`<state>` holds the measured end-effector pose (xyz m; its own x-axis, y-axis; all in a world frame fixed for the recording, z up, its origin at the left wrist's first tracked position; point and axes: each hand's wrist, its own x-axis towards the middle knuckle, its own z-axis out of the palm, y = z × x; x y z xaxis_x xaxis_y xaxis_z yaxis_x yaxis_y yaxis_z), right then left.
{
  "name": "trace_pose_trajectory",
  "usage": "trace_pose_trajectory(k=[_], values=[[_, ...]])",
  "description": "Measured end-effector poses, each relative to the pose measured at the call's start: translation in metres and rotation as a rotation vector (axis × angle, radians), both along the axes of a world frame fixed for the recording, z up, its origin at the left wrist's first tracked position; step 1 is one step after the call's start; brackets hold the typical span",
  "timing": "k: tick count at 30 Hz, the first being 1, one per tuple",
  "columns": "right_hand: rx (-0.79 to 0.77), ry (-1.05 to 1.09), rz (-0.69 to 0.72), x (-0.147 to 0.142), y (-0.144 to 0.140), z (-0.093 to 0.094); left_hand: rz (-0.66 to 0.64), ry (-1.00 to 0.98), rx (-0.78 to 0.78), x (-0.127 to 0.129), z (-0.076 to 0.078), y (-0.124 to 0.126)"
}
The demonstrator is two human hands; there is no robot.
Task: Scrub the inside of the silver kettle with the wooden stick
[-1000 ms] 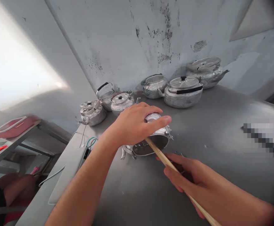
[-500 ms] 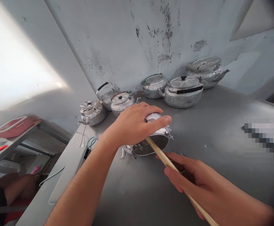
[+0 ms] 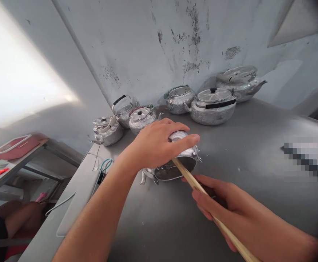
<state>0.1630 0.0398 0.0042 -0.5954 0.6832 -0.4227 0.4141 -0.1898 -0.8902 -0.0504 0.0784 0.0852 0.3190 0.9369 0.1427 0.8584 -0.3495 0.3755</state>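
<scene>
A small silvery metal teapot (image 3: pixel 186 146) lies tipped on the grey table, its round opening turned toward me and its spout at the left. My left hand (image 3: pixel 161 143) rests over its upper side, fingers wrapped across the body and thumb stretched out to the right. A thin wooden stick (image 3: pixel 189 178) is gripped in my right hand (image 3: pixel 224 205). The stick slants up and left, and its far end goes into the teapot's opening, where my left hand and the shadow hide the tip.
Several silvery teapots (image 3: pixel 213 107) stand along the wall behind. At the left lie a pale flat case (image 3: pixel 79 203) and cables. Beyond is another table with a red cooler box (image 3: pixel 18 147); a seated person's legs (image 3: pixel 19 218) show below. A blurred, pixelated object (image 3: pixel 309 160) lies at the right.
My right hand has shifted slightly to the right with the stick. The stick's visible upper part has moved a little the same way; my left hand and the teapot are nearly unchanged.
</scene>
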Motion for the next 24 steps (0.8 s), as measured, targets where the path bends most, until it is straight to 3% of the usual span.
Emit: trace_pose_trajectory(k=[24], values=[[0.052,-0.038,0.017,-0.0042,0.0032,0.0012,0.003,-0.008,0.003,0.0012,-0.0003,0.0003]])
